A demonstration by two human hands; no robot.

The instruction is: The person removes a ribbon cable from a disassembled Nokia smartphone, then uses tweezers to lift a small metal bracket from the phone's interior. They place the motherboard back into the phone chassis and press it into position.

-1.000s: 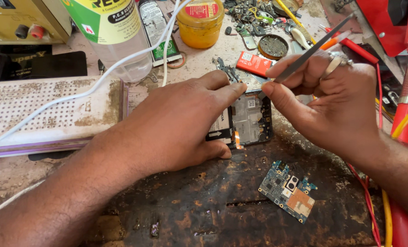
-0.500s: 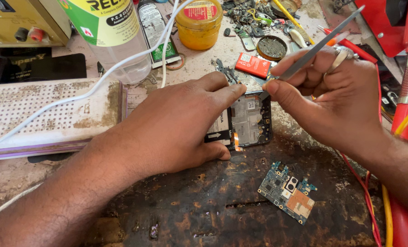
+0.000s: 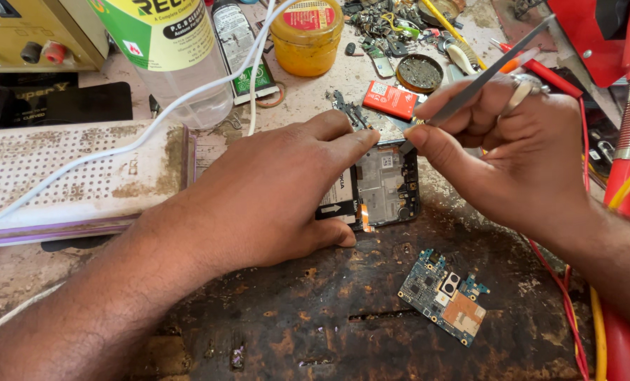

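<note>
Workbench (image 3: 294, 331) | left hand (image 3: 272, 190) pins phone frame (image 3: 382, 185) | right hand (image 3: 519, 155) tweezers (image 3: 484, 74) apparently touching it

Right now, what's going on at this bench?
A person is working on an opened phone lying on a worn, dark mat. The left hand presses down on the phone to steady it. The right hand holds metal tweezers, tip at the phone's upper edge. A separate blue circuit board lies loose on the mat, nearer the person.
</note>
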